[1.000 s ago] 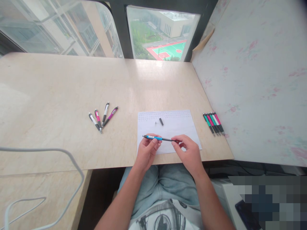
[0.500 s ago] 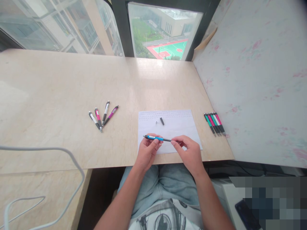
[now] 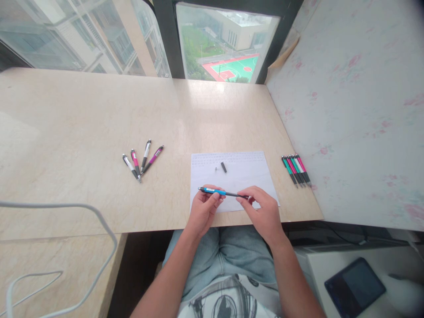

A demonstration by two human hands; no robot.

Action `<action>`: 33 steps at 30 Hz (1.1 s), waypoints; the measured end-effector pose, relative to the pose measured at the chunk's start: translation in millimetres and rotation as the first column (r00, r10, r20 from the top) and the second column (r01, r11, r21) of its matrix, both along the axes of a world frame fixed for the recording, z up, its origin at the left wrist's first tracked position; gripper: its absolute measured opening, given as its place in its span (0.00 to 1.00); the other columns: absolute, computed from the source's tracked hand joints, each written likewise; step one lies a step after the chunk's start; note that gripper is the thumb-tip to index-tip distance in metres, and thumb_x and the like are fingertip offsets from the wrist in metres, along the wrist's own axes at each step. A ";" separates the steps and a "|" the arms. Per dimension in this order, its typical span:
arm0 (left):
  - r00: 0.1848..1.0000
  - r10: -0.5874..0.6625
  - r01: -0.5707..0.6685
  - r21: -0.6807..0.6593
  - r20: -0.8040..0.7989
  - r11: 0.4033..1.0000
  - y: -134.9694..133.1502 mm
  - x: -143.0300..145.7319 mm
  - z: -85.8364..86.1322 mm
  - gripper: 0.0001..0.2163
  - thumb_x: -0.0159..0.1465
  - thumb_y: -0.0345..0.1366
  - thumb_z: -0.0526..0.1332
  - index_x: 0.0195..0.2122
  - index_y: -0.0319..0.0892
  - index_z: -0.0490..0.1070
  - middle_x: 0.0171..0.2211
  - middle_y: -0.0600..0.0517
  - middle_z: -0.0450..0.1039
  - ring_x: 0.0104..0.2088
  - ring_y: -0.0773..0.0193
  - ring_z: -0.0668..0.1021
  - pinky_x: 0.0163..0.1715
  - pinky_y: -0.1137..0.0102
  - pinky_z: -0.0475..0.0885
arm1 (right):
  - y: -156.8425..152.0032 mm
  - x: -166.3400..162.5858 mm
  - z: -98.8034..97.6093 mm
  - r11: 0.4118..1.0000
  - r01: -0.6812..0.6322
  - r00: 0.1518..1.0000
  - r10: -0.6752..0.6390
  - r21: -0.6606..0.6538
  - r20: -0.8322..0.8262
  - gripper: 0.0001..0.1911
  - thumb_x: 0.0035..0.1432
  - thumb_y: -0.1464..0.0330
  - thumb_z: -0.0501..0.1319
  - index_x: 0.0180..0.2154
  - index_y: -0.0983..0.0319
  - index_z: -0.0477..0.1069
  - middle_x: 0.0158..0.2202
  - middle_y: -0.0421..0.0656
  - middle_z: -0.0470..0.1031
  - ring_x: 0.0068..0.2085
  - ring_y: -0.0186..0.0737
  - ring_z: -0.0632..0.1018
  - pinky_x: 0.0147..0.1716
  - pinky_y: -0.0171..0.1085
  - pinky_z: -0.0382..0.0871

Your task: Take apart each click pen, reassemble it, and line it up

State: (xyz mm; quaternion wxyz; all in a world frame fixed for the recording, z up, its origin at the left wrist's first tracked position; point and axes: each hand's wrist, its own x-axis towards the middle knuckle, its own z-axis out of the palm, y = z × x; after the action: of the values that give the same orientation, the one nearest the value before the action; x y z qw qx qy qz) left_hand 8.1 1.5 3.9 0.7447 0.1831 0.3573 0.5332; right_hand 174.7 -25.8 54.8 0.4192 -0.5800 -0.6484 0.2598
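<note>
The blue pen (image 3: 215,191) is held level just above the near edge of the sheet of paper (image 3: 245,174). The left hand (image 3: 202,211) pinches its blue barrel between thumb and fingertips. The right hand (image 3: 263,212) pinches the thin dark end that sticks out toward it.

The pen looks to be in pieces: a small black part (image 3: 224,167) and a tinier bit (image 3: 216,168) lie loose on the paper, beyond the hands, not fitted to anything. Left of the paper four pens (image 3: 141,161) lie fanned on the table (image 3: 99,115). Right of it a tight row of pens (image 3: 296,170) lies side by side. Both groups appear whole.

The right fingers cover the pen's dark end, so I cannot tell whether it is a bare refill or a grip section. The faint writing along the paper's far edge is too small to read.
</note>
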 end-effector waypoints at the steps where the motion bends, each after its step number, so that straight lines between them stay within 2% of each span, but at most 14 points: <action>1: 1.000 -0.002 0.002 0.001 -0.001 1.000 0.0 0.0 -0.4 0.09 0.55 0.32 0.73 0.36 0.40 0.77 0.34 0.52 0.78 0.33 0.71 0.79 0.36 0.77 0.74 | 0.0 0.3 0.0 1.000 -0.009 1.000 0.009 0.006 0.010 0.04 0.63 0.69 0.62 0.35 0.60 0.74 0.32 0.41 0.76 0.31 0.37 0.74 0.32 0.36 0.69; 6: 1.000 -0.024 0.024 0.039 -0.005 0.999 -1.5 0.2 -0.9 0.08 0.56 0.33 0.72 0.36 0.40 0.76 0.34 0.51 0.78 0.33 0.70 0.78 0.37 0.76 0.73 | 0.8 2.3 -1.7 0.999 -0.014 0.998 0.016 -0.032 0.058 0.16 0.67 0.64 0.58 0.25 0.60 0.69 0.24 0.39 0.69 0.26 0.35 0.69 0.29 0.36 0.63; 9: 1.000 -0.027 0.027 0.049 -0.008 0.998 -2.0 0.4 -0.7 0.08 0.56 0.33 0.72 0.35 0.40 0.76 0.34 0.51 0.78 0.33 0.70 0.78 0.38 0.75 0.73 | 1.9 3.1 -3.3 0.995 -0.013 0.999 0.018 -0.103 0.040 0.20 0.69 0.63 0.54 0.25 0.60 0.70 0.23 0.39 0.70 0.27 0.36 0.71 0.29 0.36 0.62; 12: 1.000 -0.008 0.008 0.026 -0.003 1.000 -1.1 0.1 -1.4 0.08 0.56 0.32 0.72 0.36 0.40 0.77 0.35 0.51 0.79 0.34 0.70 0.79 0.37 0.76 0.73 | 1.7 2.6 -3.6 0.989 -0.031 0.999 0.028 -0.144 -0.021 0.12 0.68 0.62 0.56 0.36 0.60 0.74 0.32 0.42 0.76 0.33 0.38 0.75 0.32 0.36 0.66; 14: 1.000 0.004 -0.004 0.015 0.003 1.000 -0.3 -0.2 -2.4 0.08 0.56 0.32 0.72 0.36 0.40 0.77 0.35 0.52 0.79 0.34 0.71 0.79 0.38 0.77 0.73 | 0.6 1.9 -3.1 0.987 -0.020 0.998 0.010 -0.157 -0.064 0.09 0.65 0.63 0.59 0.43 0.60 0.73 0.38 0.43 0.77 0.37 0.39 0.76 0.33 0.35 0.68; 16: 1.000 0.008 -0.008 0.015 0.005 1.000 0.0 -0.2 -3.2 0.08 0.56 0.32 0.72 0.36 0.41 0.77 0.35 0.52 0.79 0.34 0.70 0.79 0.38 0.77 0.74 | -0.3 1.4 -2.5 0.986 0.002 0.998 -0.014 -0.165 -0.069 0.08 0.63 0.64 0.61 0.42 0.60 0.73 0.37 0.43 0.77 0.36 0.39 0.76 0.34 0.35 0.69; 18: 1.000 0.002 -0.002 0.020 -0.001 1.000 -0.2 0.0 -3.4 0.08 0.56 0.32 0.72 0.36 0.41 0.77 0.35 0.51 0.79 0.35 0.70 0.79 0.38 0.76 0.74 | -0.6 1.6 -2.2 0.986 0.003 0.999 -0.010 -0.168 -0.041 0.07 0.65 0.64 0.59 0.36 0.60 0.72 0.33 0.41 0.76 0.33 0.38 0.76 0.33 0.35 0.68; 23: 1.000 -0.003 0.004 0.035 -0.012 0.999 -1.4 1.1 -1.1 0.08 0.56 0.32 0.72 0.36 0.40 0.77 0.34 0.51 0.78 0.34 0.69 0.78 0.37 0.75 0.74 | 1.3 3.4 -3.6 0.982 -0.013 1.000 0.016 -0.186 0.018 0.19 0.69 0.61 0.53 0.26 0.60 0.69 0.23 0.39 0.73 0.27 0.36 0.73 0.30 0.35 0.64; 25: 1.000 0.002 -0.001 0.031 -0.016 1.000 -1.4 1.3 -0.7 0.08 0.56 0.33 0.72 0.36 0.40 0.77 0.34 0.51 0.78 0.34 0.69 0.78 0.37 0.74 0.73 | 1.6 3.3 -4.3 0.980 -0.018 1.000 0.019 -0.196 0.001 0.18 0.69 0.61 0.54 0.28 0.60 0.70 0.25 0.40 0.74 0.29 0.36 0.74 0.30 0.35 0.65; 29: 1.000 0.010 -0.009 0.028 -0.017 1.000 -0.9 1.6 -1.3 0.08 0.55 0.32 0.72 0.36 0.41 0.77 0.35 0.51 0.78 0.34 0.69 0.78 0.38 0.75 0.73 | 1.0 1.3 -4.3 0.985 0.002 1.000 -0.001 -0.171 0.006 0.07 0.64 0.63 0.59 0.37 0.60 0.71 0.34 0.42 0.77 0.34 0.38 0.76 0.32 0.34 0.68; 33: 1.000 0.013 -0.013 0.027 -0.013 1.000 -0.9 2.1 -0.9 0.08 0.55 0.32 0.72 0.36 0.40 0.77 0.34 0.51 0.78 0.34 0.70 0.78 0.38 0.75 0.73 | 0.4 0.9 -3.3 0.984 -0.021 0.999 0.026 -0.175 0.025 0.09 0.66 0.64 0.58 0.33 0.60 0.71 0.31 0.40 0.76 0.31 0.37 0.75 0.32 0.34 0.67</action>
State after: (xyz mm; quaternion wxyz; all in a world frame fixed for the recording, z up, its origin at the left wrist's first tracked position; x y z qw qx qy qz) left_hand 10.2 0.7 2.9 0.7363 0.1944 0.3561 0.5416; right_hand 175.6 -25.4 51.5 0.3548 -0.6104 -0.6354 0.3127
